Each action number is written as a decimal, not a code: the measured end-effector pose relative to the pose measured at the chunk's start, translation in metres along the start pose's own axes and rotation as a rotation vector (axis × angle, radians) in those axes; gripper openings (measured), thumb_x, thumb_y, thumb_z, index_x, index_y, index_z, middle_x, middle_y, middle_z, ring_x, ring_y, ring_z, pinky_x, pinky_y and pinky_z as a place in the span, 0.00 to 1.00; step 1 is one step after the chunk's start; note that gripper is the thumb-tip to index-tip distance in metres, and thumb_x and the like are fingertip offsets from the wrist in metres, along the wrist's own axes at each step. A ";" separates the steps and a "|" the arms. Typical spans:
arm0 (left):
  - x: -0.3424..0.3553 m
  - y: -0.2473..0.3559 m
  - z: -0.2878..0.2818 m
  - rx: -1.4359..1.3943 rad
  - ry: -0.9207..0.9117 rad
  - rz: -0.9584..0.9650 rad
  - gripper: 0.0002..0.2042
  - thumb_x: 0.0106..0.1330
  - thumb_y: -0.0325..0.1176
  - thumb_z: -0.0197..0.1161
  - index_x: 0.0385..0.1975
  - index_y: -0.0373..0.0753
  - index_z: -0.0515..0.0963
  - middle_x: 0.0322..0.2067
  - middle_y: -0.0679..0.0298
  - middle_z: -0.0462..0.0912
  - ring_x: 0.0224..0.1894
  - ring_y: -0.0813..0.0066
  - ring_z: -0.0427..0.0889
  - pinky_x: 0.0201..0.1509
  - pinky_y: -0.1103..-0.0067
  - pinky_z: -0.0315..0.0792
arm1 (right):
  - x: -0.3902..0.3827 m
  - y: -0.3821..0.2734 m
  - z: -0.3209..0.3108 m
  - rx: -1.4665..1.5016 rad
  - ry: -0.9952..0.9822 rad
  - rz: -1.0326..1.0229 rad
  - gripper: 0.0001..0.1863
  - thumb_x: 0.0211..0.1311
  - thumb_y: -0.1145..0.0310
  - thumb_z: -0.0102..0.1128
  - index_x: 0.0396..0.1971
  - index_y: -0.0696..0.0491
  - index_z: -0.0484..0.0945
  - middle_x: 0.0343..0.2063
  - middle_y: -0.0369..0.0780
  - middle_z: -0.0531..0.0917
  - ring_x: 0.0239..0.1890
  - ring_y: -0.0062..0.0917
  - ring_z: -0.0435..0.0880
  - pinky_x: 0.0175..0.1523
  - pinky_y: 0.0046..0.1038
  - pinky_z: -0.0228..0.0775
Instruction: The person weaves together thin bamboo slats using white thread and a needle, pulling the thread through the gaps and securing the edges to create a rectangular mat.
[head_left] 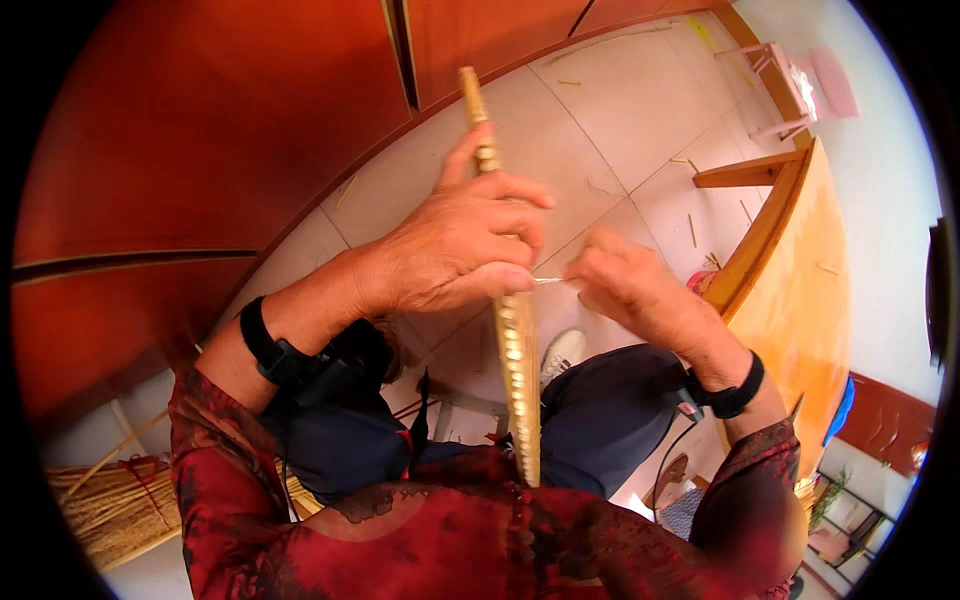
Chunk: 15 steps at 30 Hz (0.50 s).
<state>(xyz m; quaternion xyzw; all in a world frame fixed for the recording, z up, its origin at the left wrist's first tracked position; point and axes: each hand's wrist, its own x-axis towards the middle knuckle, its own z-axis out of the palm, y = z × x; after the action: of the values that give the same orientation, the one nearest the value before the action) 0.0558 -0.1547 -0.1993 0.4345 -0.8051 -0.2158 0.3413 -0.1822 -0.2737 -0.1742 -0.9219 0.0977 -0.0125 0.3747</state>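
Observation:
A long, narrow panel of straw-coloured stalks (517, 370) stands edge-on between my knees, its row of pale round stalk ends running up from my lap. My left hand (450, 235) is closed around its upper part, the thumb pressing the near edge and the fingers bent over the far side. From beside that thumb a thin pale thread (548, 281) stretches taut to my right hand (625, 285). The right hand is closed, pinching the thread; its fingertips are slightly blurred. The rest of the thread is hidden in the hand.
Red-brown cabinet doors (220, 130) rise at the left. A yellow wooden table (800, 300) stands close on the right, with a pink chair (825, 85) beyond. Stalk scraps (691, 230) litter the tiled floor (575, 130). Bundled stalks (120, 510) lie at the lower left.

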 end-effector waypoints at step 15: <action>-0.015 -0.006 -0.015 0.278 -0.171 0.020 0.25 0.50 0.41 0.73 0.48 0.42 0.76 0.56 0.57 0.74 0.62 0.54 0.70 0.71 0.47 0.38 | -0.008 -0.016 0.032 0.169 0.234 0.071 0.09 0.56 0.74 0.62 0.38 0.53 0.78 0.30 0.43 0.75 0.34 0.41 0.78 0.37 0.37 0.73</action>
<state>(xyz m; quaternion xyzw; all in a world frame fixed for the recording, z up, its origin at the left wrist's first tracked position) 0.0761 -0.1460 -0.1991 0.4494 -0.8577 -0.1349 0.2102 -0.1846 -0.2388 -0.1856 -0.8754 0.1720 -0.1149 0.4370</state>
